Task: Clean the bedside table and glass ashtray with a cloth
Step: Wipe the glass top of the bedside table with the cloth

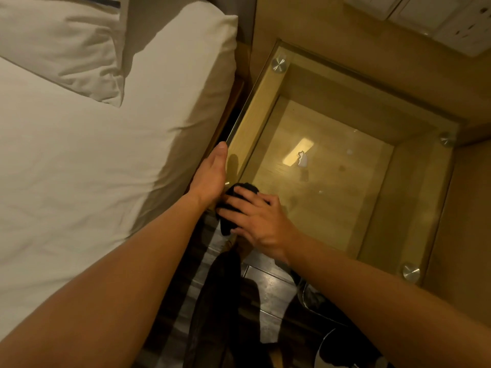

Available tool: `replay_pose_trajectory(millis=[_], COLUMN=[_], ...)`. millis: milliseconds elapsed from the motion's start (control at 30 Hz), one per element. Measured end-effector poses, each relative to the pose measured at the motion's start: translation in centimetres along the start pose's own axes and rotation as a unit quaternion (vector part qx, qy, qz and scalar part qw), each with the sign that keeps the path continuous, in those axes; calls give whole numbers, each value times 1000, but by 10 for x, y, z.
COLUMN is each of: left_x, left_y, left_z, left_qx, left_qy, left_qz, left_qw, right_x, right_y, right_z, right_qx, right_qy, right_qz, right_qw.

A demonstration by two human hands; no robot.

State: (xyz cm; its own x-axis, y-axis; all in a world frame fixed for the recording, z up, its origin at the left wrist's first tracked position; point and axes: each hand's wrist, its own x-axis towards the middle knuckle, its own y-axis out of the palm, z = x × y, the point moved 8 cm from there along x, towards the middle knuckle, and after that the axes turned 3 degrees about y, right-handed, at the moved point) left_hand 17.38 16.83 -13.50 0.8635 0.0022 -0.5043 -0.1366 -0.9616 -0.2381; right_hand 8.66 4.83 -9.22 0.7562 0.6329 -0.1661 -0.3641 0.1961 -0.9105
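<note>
A: Where is the cloth (240,205)?

B: Just left of the frame's centre, dark and bunched, at the near left corner of the glass surface (332,203). The right hand (259,221) lies flat over it, fingers spread, pressing it down on the glass.

A: Why that hold?

B: My guess is that a flat palm keeps more cloth against the glass as it wipes into the corner.

A: And the left hand (211,176)?

B: It is open, holding nothing, fingers straight, laid along the left edge of the surface in the gap beside the bed (93,155). It probably steadies the person.

A: Is the ashtray visible?

B: I cannot find it. Through the glass there is only a wooden shelf (305,221) below, with a bright reflection and a few smudges near the centre.

A: What else is around?

B: Round metal studs (278,64) sit at the corners of the glass. A pillow (61,49) lies in the upper left, wall switches (425,14) are in the upper right, and dark floor (268,285) shows at the bottom.

A: Does anything block the wiping?

B: The studs would interrupt a stroke at the corners, and the bed sits close on the left. Otherwise the glass carries nothing that I can see.
</note>
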Motion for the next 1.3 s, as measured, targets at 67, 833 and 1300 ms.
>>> replay_pose_trajectory(millis=[67,833,1300], left_x=[4,53,54], left_y=[-2,85,89], left_z=[1,-73,-68], left_qx=[34,542,555], left_qy=[4,289,288], left_qz=[-30,72,67], left_qw=[999,786,778], right_x=[-14,99,102], right_y=[-2,-177,-136], right_z=[8,-301,-298], right_qx=[36,137,-27], right_qy=[-15,270,238], right_qz=[-2,-113,-32], right_qw=[999,946,970])
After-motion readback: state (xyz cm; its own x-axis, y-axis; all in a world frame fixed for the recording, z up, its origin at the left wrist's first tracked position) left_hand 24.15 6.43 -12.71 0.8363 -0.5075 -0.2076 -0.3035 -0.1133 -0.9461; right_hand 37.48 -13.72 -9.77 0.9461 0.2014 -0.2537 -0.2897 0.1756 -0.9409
